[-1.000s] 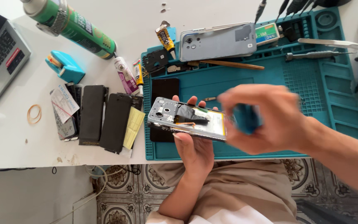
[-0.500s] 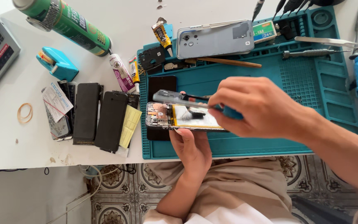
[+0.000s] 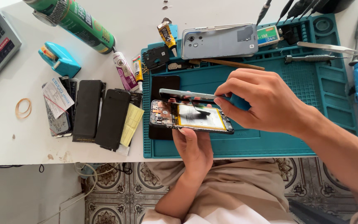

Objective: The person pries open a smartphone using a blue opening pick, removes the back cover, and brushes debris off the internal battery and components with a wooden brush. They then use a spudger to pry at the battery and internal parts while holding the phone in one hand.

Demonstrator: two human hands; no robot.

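In the head view, the left hand (image 3: 193,147) cradled an opened phone (image 3: 191,117) from beneath, fingers curled round its edges, above the near part of the teal mat (image 3: 270,141). The right hand (image 3: 262,101) pinched the lifted back panel (image 3: 187,95) at its right end. Both pieces looked light, thin and fragile, best held by the rims. Bare mat lay right; a row of dark phones (image 3: 100,114) crowded the left.
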